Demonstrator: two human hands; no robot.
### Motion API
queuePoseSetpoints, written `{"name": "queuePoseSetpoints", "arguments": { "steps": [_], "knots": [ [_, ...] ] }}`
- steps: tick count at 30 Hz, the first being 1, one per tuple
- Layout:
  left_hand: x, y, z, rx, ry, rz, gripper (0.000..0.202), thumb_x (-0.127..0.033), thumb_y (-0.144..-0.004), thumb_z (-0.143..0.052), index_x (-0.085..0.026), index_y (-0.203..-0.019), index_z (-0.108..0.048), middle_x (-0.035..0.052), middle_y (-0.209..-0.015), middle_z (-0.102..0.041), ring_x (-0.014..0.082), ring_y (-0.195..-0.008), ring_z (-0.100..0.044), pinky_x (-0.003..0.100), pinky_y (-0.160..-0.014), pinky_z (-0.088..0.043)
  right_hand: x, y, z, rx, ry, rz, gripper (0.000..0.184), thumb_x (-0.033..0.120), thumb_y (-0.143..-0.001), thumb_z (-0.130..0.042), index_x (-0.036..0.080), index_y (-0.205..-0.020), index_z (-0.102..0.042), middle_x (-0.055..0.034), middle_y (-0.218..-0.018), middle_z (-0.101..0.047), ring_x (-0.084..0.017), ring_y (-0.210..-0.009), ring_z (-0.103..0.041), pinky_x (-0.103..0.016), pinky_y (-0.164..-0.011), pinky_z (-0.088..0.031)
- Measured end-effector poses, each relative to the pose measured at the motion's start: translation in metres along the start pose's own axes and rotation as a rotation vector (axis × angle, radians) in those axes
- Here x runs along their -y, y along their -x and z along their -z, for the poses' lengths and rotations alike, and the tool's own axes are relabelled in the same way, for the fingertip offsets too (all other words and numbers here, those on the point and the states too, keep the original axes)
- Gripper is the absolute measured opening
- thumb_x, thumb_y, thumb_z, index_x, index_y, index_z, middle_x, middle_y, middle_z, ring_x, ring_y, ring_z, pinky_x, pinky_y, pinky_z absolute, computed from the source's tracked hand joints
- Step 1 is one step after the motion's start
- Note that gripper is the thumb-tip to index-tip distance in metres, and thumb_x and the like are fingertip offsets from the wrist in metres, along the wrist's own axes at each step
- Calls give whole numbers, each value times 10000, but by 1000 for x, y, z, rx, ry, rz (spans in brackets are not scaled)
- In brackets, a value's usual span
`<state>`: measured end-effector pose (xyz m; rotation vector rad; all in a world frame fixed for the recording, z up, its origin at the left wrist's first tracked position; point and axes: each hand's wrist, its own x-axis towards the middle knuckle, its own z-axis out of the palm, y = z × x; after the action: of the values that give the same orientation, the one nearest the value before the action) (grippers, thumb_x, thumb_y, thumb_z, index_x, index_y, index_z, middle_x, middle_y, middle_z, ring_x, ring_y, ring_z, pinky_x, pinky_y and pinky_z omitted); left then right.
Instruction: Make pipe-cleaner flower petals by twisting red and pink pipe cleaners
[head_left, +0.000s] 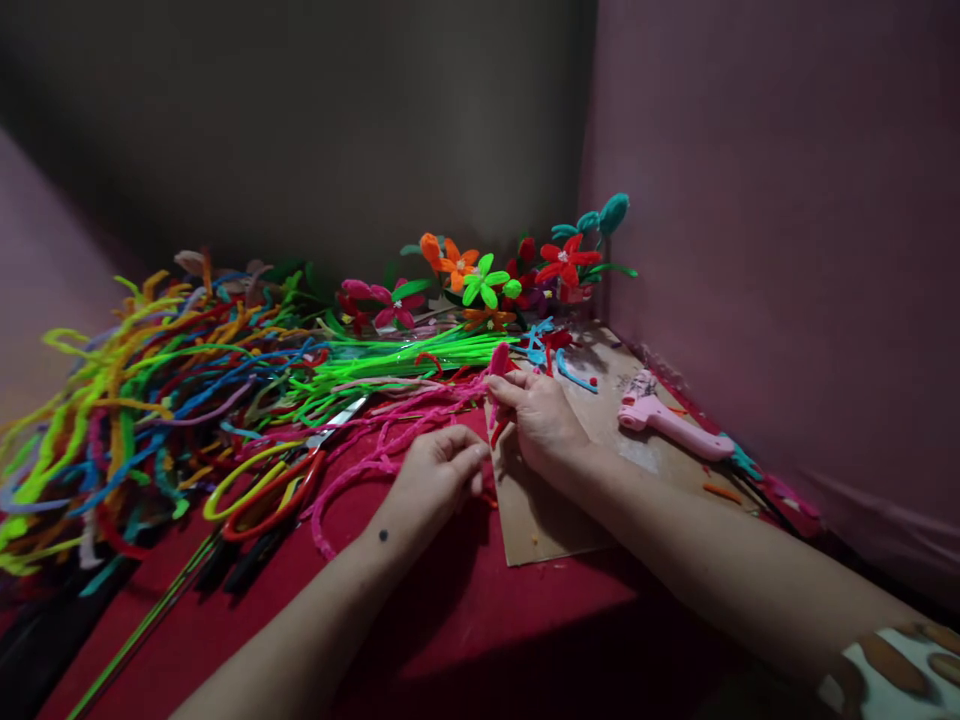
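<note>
My right hand [546,422] pinches a bright pink pipe cleaner [499,358] between thumb and forefinger, and a looped pink end stands up above the fingertips. Just to the left and nearer to me is my left hand [441,462], its fingers curled in and the thumb close against the forefinger. Whatever those fingers hold, if anything, is hidden. Twisted pink pipe cleaners [386,440] trail leftward behind the left hand over the red tabletop [450,620]. Under the right hand lies a piece of cardboard [536,520].
A big heap of multicoloured pipe cleaners [150,400] covers the left side, beside green stems [420,352]. Scissors with yellow and red handles [274,490] lie in front. Finished pipe-cleaner flowers [486,281] stand at the back. A pink glue gun [671,420] rests at right near the wall.
</note>
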<state>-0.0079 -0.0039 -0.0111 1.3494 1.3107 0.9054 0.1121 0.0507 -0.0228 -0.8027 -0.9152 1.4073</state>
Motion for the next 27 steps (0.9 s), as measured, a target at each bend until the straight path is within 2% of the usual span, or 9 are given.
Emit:
{"name": "queuePoseSetpoints", "arguments": {
  "steps": [3,5,8,11,13,18,21,27],
  "knots": [
    [-6,-3,11,-191,71,-100,203,-339,-737,-588,-152,-678,-536,-44,-514,-496,54,-397,-382,175,-390,-294,4,3,0,11,-14,-70,213,272,-617,-668,154,-547,-505,46,-474,-465,-62,-431,-360,-227,-457,-260],
    [-8,-5,15,-243,118,-174,211,-356,-725,-610,-166,-802,-561,-31,-634,-544,66,-471,-438,178,-422,-339,5,7,-1,29,17,-122,228,280,-623,-667,161,-535,-493,51,-453,-449,-64,-420,-351,-230,-450,-247],
    [-10,-5,15,-227,56,-222,203,-327,-708,-640,-166,-819,-585,-32,-636,-541,69,-511,-445,174,-455,-348,3,12,-1,88,55,-179,219,285,-627,-668,161,-539,-510,46,-452,-454,-71,-422,-357,-234,-451,-241],
    [-10,-4,14,-243,-32,-206,155,-302,-728,-622,-152,-709,-585,-47,-518,-484,58,-460,-393,177,-455,-315,1,12,0,146,21,-143,168,276,-628,-662,143,-574,-575,30,-494,-489,-76,-457,-382,-238,-478,-264],
    [-10,-4,15,-263,-47,-203,163,-303,-729,-620,-151,-685,-583,-41,-514,-494,64,-462,-405,185,-466,-319,-1,11,0,166,-21,-114,160,272,-632,-649,140,-567,-586,28,-502,-491,-77,-473,-385,-241,-495,-276],
    [-9,-5,19,-262,-30,-194,172,-316,-724,-624,-154,-681,-586,-37,-505,-506,75,-464,-419,199,-480,-332,1,10,0,168,-36,-115,118,219,-601,-633,147,-538,-564,37,-497,-487,-78,-483,-385,-239,-501,-281],
    [-9,-4,18,-253,-23,-186,179,-312,-726,-620,-153,-656,-578,-38,-506,-503,72,-461,-416,199,-485,-335,2,11,-1,175,16,-90,63,182,-583,-630,140,-570,-584,36,-521,-501,-76,-488,-395,-238,-506,-286],
    [-9,-6,20,-258,-30,-214,168,-322,-714,-639,-156,-692,-630,-30,-554,-547,75,-503,-438,196,-511,-340,1,13,0,155,138,-85,90,194,-602,-593,141,-539,-556,38,-491,-474,-74,-461,-384,-241,-488,-271]
  ]
}}
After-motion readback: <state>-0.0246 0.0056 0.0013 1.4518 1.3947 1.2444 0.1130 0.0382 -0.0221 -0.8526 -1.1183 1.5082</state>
